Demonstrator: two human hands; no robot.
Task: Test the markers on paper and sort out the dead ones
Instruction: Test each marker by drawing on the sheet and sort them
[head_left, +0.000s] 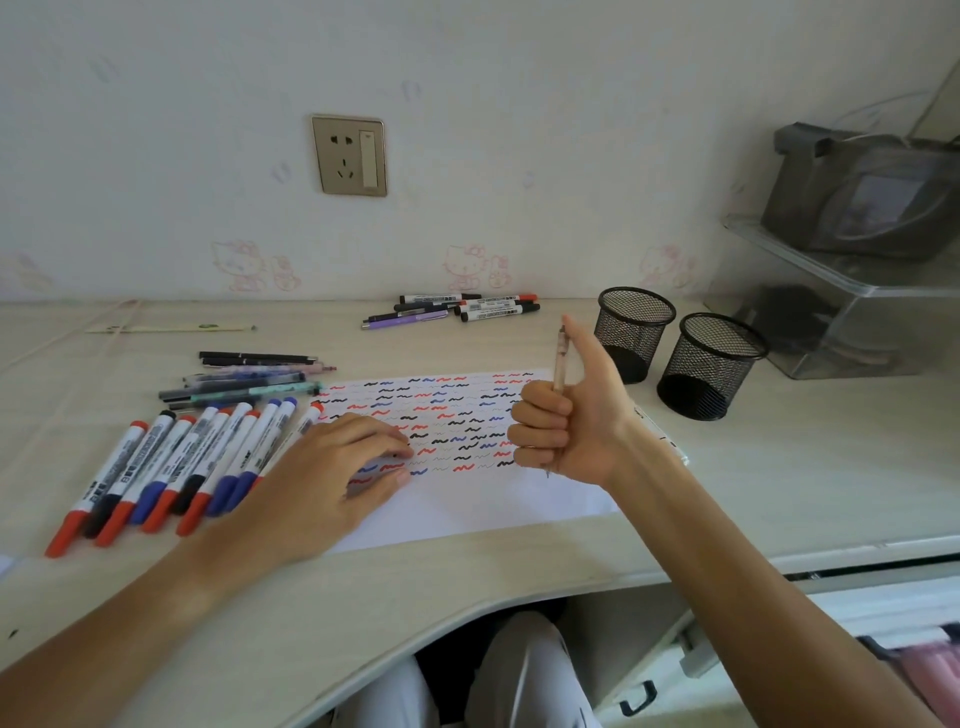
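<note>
A white sheet of paper (467, 499) lies on the desk, covered with rows of red, blue and black squiggles. My left hand (332, 467) rests flat on its left edge, fingers spread. My right hand (566, 421) is raised over the paper's right side, fisted around a clear thin pen (560, 364) held upright, tip down, thumb on its top. A row of red, blue and black capped markers (171, 467) lies left of the paper. Thin pens (244, 379) lie behind them. A separate small pile of markers and pens (457, 307) sits near the wall.
Two black mesh pen cups (635, 332) (710, 364) stand right of the paper. A clear plastic shelf (831, 291) with a grey bag (862, 192) fills the right corner. Wrapped chopsticks (171, 328) lie at the far left. The desk edge (467, 613) curves in at my knees.
</note>
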